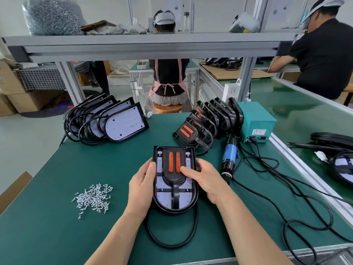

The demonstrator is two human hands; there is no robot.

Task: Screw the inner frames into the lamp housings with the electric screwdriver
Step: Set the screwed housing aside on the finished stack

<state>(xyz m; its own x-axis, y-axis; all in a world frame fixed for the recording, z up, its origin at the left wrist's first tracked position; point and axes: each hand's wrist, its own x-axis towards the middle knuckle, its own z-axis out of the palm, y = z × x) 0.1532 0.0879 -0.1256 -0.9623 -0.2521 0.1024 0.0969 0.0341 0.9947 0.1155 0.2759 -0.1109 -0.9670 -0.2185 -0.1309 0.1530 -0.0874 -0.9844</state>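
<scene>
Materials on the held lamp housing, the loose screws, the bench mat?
Lamp housing: black moulded plastic, likely; semi-gloss rim with soft highlights. Screws: bright silvery metal, probably plated steel. Bench mat: matte green, rubber or vinyl by the look; unsure which.

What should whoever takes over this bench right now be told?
Hands: the left hand grips the left edge of the lamp housing; the right hand grips its right edge, thumb on the inner frame.
The frame lies in the housing, flat on the green table.
The electric screwdriver lies untouched to the right; loose screws sit to the left.
Bare housings lean at back left; a row of pieces with orange strips stands at back right.
Done: frame placed. Left: drive the screws; none can be seen in yet.
</scene>
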